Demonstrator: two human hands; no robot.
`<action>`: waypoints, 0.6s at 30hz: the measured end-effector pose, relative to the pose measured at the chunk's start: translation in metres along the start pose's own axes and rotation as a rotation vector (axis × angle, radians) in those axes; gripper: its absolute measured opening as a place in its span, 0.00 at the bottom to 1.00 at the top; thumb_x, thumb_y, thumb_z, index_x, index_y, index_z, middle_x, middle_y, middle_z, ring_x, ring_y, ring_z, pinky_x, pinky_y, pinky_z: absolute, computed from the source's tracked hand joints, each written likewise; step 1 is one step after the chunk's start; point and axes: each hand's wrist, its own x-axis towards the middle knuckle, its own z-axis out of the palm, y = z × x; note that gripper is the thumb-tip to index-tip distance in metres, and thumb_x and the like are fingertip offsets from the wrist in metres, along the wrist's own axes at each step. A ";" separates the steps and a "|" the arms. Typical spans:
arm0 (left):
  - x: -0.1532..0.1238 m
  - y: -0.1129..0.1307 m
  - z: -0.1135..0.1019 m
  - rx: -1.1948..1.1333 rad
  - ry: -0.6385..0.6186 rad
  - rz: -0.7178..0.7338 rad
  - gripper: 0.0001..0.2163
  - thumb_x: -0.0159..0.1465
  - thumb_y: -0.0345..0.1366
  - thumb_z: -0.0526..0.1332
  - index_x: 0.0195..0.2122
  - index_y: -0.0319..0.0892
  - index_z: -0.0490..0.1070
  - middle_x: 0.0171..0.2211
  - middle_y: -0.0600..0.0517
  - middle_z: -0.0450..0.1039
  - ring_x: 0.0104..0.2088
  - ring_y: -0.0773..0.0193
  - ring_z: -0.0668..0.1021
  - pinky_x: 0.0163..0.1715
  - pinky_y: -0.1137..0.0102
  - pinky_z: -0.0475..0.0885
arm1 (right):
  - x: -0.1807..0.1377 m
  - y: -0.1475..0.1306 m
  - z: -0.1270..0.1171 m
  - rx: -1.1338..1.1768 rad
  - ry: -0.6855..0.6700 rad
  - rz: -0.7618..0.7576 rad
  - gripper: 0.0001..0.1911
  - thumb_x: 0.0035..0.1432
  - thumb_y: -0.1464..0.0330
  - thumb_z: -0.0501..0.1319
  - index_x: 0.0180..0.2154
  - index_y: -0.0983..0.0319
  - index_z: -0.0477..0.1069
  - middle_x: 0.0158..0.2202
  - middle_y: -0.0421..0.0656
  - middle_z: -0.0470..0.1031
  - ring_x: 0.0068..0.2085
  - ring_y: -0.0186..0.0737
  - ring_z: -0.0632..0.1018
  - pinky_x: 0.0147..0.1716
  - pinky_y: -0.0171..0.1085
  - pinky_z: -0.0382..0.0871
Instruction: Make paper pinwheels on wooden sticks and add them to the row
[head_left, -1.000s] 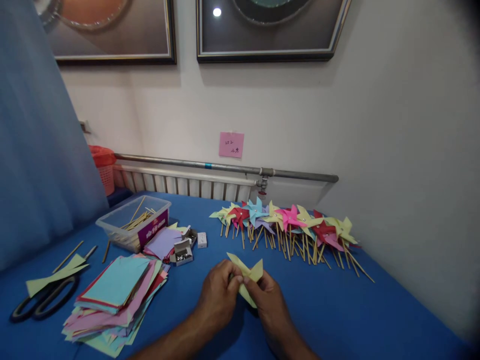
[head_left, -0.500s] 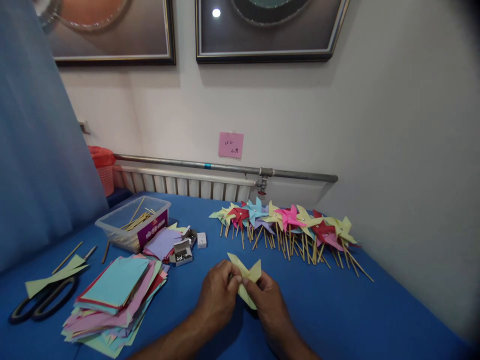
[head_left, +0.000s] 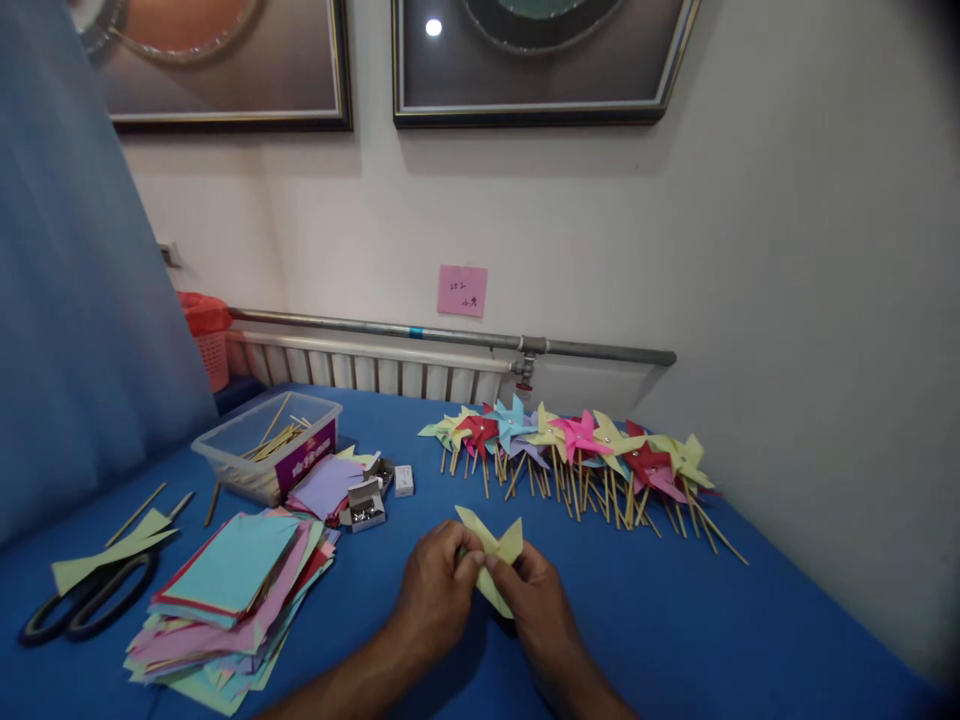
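Observation:
Both hands meet low in the middle of the blue table (head_left: 675, 620) around a folded yellow-green paper pinwheel head (head_left: 501, 545). My left hand (head_left: 439, 592) pinches it from the left, fingers closed on its centre. My right hand (head_left: 534, 592) pinches it from the right, thumb and fingers pressed on the same spot. Two paper points stick up above the fingers and one hangs below. Behind the hands lies a row of finished coloured pinwheels on sticks (head_left: 577, 445).
A stack of coloured paper squares (head_left: 229, 585) lies at the left, with black scissors (head_left: 82, 600) and a yellow paper strip beyond it. A clear plastic tub of sticks (head_left: 266, 445) and small open boxes of pins (head_left: 365, 505) sit behind. A radiator and wall bound the far edge.

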 end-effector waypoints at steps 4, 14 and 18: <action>-0.001 0.000 -0.001 -0.009 -0.002 0.003 0.06 0.62 0.34 0.55 0.28 0.42 0.66 0.29 0.54 0.70 0.33 0.63 0.71 0.36 0.69 0.61 | -0.001 -0.003 0.002 0.015 -0.001 0.014 0.23 0.47 0.56 0.73 0.40 0.65 0.78 0.33 0.45 0.82 0.30 0.41 0.77 0.28 0.34 0.67; -0.001 0.002 0.000 -0.009 0.007 0.000 0.06 0.62 0.33 0.55 0.28 0.42 0.66 0.29 0.54 0.70 0.33 0.63 0.71 0.35 0.69 0.62 | 0.000 -0.003 0.002 0.010 -0.008 -0.004 0.23 0.46 0.55 0.73 0.40 0.64 0.79 0.33 0.46 0.82 0.31 0.42 0.77 0.29 0.35 0.68; -0.001 0.001 0.000 0.010 0.011 -0.009 0.05 0.62 0.33 0.55 0.28 0.42 0.66 0.29 0.54 0.70 0.33 0.63 0.71 0.36 0.69 0.61 | 0.000 -0.002 0.002 -0.012 -0.008 -0.010 0.23 0.47 0.55 0.73 0.39 0.64 0.79 0.32 0.45 0.82 0.30 0.42 0.77 0.29 0.35 0.68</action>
